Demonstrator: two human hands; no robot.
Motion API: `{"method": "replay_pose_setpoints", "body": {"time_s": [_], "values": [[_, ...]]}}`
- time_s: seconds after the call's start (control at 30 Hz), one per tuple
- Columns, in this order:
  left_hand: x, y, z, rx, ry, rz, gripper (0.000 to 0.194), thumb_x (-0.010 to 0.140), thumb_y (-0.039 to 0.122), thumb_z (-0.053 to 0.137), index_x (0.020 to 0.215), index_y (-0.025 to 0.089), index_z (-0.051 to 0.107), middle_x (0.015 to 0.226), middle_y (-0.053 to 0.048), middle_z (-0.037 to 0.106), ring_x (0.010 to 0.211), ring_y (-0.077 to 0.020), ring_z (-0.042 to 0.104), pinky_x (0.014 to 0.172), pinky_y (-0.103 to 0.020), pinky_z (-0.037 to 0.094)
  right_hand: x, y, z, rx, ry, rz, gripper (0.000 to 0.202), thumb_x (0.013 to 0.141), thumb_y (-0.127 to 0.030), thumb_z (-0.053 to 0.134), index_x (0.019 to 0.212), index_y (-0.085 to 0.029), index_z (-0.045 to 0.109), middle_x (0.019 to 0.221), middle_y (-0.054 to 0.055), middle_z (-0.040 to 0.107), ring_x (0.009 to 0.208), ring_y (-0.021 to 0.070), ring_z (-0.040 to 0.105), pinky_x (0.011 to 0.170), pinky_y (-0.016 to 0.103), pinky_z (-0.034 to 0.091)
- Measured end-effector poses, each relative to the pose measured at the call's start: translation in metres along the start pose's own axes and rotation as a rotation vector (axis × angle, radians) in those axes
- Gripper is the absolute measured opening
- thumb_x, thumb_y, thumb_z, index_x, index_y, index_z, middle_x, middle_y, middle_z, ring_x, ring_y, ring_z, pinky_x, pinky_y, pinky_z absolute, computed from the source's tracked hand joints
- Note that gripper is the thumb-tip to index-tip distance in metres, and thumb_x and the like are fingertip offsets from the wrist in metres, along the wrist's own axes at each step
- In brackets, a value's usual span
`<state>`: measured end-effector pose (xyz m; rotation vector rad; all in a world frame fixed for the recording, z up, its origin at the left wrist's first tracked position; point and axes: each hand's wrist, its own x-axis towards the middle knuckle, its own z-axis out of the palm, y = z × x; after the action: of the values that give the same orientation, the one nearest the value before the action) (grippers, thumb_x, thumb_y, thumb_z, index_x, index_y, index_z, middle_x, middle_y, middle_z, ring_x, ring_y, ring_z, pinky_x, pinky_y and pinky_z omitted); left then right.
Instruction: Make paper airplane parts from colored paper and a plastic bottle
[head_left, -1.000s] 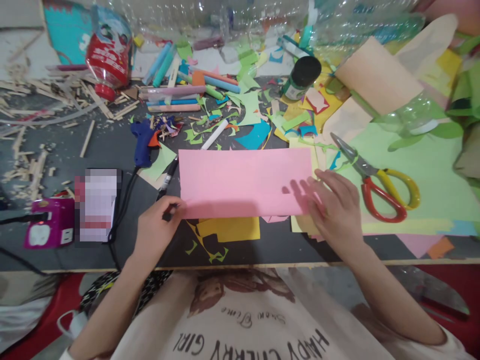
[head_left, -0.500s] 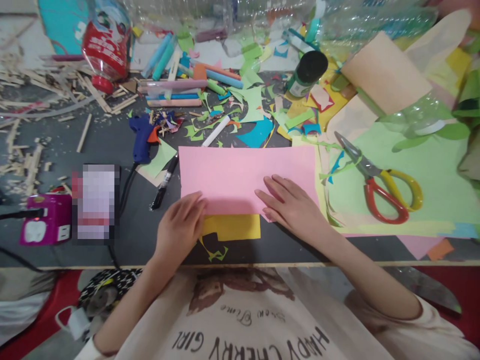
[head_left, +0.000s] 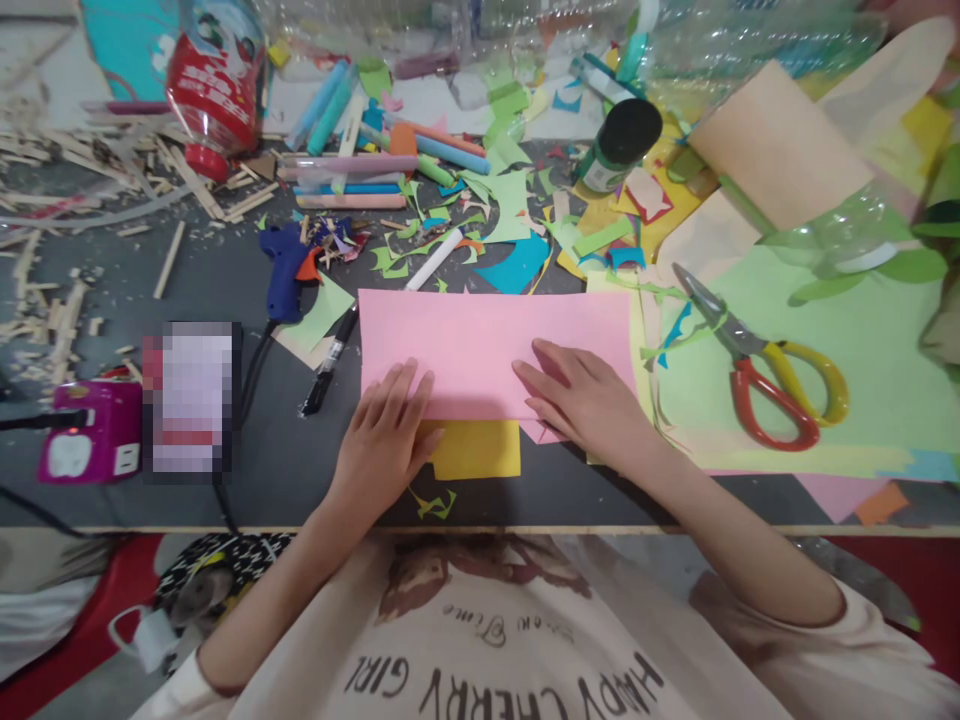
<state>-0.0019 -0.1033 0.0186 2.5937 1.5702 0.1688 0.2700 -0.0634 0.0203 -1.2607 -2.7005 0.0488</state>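
Note:
A folded sheet of pink paper [head_left: 465,345] lies in front of me on the dark table. My left hand [head_left: 386,430] rests flat on its lower left part, fingers stretched out. On the lower right part lies my right hand [head_left: 581,395], its fingers spread and pressing on the sheet. A small pink corner sticks out below the edge near the right hand. Yellow paper [head_left: 480,450] shows from under the pink sheet's near edge. Just left of the sheet is a black marker [head_left: 328,370], whose far end is partly behind the paper.
To the right, scissors [head_left: 750,350] with red and yellow handles lie on green paper [head_left: 885,370]. A blue glue gun [head_left: 283,270] and a pixelated phone-like object [head_left: 193,400] are at left. Paper scraps, markers, a dark-lidded jar [head_left: 619,145] and a red-labelled bottle [head_left: 214,90] crowd the back.
My left hand has slid slightly up and right onto the pink paper and its fingers have flattened out. The right hand has barely moved, still lying on the sheet.

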Motion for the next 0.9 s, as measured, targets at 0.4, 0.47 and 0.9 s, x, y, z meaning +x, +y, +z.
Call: {"method": "replay_pose_setpoints", "body": {"time_s": [0.4, 0.47, 0.9], "values": [[0.010, -0.007, 0.006, 0.023, -0.008, 0.004, 0.058, 0.101, 0.037, 0.034, 0.152, 0.012, 0.028, 0.156, -0.018, 0.035, 0.145, -0.0312, 0.035, 0.117, -0.046, 0.031, 0.013, 0.009, -0.004, -0.012, -0.014, 0.002, 0.030, 0.098, -0.028, 0.041, 0.118, -0.018, 0.061, 0.114, 0.013, 0.064, 0.092, 0.0245, 0.055, 0.080, 0.037, 0.047], [0.010, -0.007, 0.008, 0.021, 0.010, -0.002, 0.055, 0.101, 0.033, 0.033, 0.152, 0.013, 0.028, 0.156, -0.017, 0.036, 0.145, -0.0304, 0.035, 0.117, -0.045, 0.031, 0.013, 0.010, -0.003, 0.005, -0.009, 0.001, 0.030, 0.098, -0.028, 0.041, 0.117, -0.018, 0.061, 0.114, 0.013, 0.063, 0.092, 0.0245, 0.055, 0.081, 0.037, 0.047], [0.011, -0.004, 0.012, 0.045, 0.062, -0.033, 0.054, 0.100, 0.032, 0.036, 0.151, 0.014, 0.033, 0.155, -0.018, 0.036, 0.145, -0.0300, 0.035, 0.117, -0.044, 0.031, 0.011, 0.008, 0.000, 0.059, 0.021, 0.015, 0.031, 0.098, -0.026, 0.042, 0.119, -0.015, 0.061, 0.114, 0.015, 0.064, 0.099, 0.0254, 0.056, 0.087, 0.041, 0.050]]}}
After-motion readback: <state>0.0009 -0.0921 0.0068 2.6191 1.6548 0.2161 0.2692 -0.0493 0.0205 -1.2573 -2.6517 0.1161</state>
